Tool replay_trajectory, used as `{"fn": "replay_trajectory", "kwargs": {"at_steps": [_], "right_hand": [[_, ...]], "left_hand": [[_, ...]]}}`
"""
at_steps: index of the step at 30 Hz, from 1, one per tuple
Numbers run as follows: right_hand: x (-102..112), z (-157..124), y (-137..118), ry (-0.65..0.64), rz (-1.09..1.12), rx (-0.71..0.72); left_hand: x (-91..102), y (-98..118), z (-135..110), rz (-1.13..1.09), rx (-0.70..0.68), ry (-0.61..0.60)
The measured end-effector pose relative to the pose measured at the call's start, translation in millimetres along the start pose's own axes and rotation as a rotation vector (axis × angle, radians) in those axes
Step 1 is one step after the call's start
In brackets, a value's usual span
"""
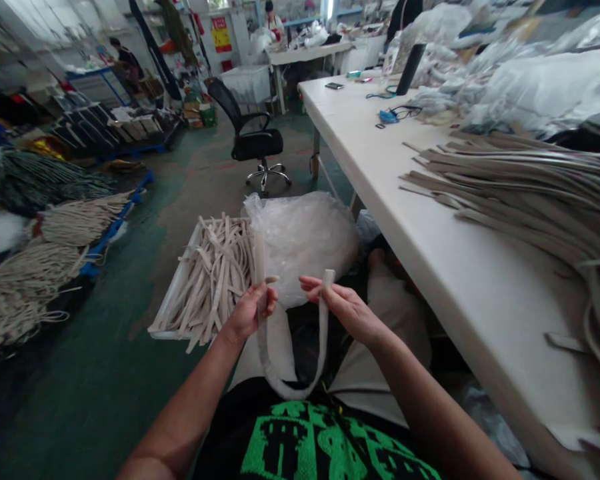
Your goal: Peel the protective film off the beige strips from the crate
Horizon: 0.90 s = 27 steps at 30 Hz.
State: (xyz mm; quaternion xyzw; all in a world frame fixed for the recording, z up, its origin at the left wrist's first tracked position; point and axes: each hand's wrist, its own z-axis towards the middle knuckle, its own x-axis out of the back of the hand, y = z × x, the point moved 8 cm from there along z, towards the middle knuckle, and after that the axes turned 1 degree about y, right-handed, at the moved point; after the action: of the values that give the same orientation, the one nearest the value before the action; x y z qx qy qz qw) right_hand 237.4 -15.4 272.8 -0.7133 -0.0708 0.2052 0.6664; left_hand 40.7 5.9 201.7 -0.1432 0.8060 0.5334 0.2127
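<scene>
A beige fabric strap (300, 393) hangs in a U-shaped loop between my two hands, above my lap. My left hand (253, 310) is closed around one side of it, with a length of strap standing up above the fingers. My right hand (345, 303) pinches the strap near its other end, thumb against fingers, and the short tip sticks up. Just left of my left hand, a shallow white tray (175, 287) is heaped with similar beige straps (220, 267).
A white table (405, 247) runs along my right, bearing a pile of long beige strips (520, 173). In front sits a stuffed clear plastic bag (305, 240). Farther off stands a black swivel chair (253, 133). Bundled straps (35, 280) lie on a blue pallet at left.
</scene>
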Motion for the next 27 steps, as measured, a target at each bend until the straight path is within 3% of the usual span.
{"fn": "replay_trajectory", "kwargs": {"at_steps": [3, 6, 8, 12, 15, 17, 20, 24, 27], "right_hand": [[3.0, 40.4, 3.5, 0.02, 0.052, 0.015], [-1.7, 63.8, 1.6, 0.022, 0.072, 0.033], [-7.4, 68.7, -0.8, 0.047, 0.045, 0.044], [-22.6, 65.0, 8.0, 0.052, -0.064, -0.084], [-30.4, 64.1, 3.7, 0.013, -0.162, -0.026], [-31.8, 65.3, -1.2, -0.006, -0.224, 0.037], [-29.2, 65.6, 3.3, -0.021, -0.225, -0.008], [-6.8, 62.0, 15.2, 0.18, -0.038, -0.095], [14.8, 63.2, 18.7, 0.322, 0.072, -0.064]], "left_hand": [[-18.4, -26.7, -16.7, 0.104, 0.116, -0.158], [-30.5, -40.5, -28.8, 0.15, 0.194, -0.24], [-38.4, -36.4, -31.2, 0.137, 0.165, -0.238], [-52.7, -5.1, -21.4, 0.097, -0.06, -0.127], [-58.6, 8.3, -10.4, 0.087, -0.181, -0.046], [-61.4, 5.9, -5.6, 0.091, -0.204, -0.045], [-65.3, -11.1, -4.0, 0.182, -0.117, -0.106], [-69.1, -26.1, -8.2, 0.413, -0.061, -0.211], [-64.0, -40.5, -7.9, 0.498, -0.031, -0.265]]}}
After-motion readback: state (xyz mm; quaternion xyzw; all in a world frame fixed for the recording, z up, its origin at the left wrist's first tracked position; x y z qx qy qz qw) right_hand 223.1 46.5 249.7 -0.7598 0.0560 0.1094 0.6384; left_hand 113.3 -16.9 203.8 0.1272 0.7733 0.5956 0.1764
